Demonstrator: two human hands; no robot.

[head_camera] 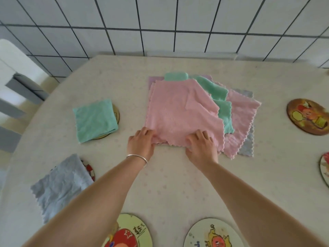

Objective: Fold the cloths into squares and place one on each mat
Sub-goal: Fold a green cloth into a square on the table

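Head view looks down on a pale speckled tablecloth-covered table [169, 184] where the left hand [140, 142] and the right hand [201, 146] each pinch the near scalloped edge of the top pink fleecy cloth [179, 113], fingers curled over the hem, on a fanned pile of pink, mint and grey cloths [236, 111]. A folded mint-green square cloth [95, 120] already lies on a round mat to the left, and a grey-blue folded cloth [58, 184] covers another nearer mat; round cartoon-printed mats [306, 115] wait bare. To do this fold well, I would lift only the top layer, keep both corners level, carry the near edge squarely to the far edge, then smooth before halving again
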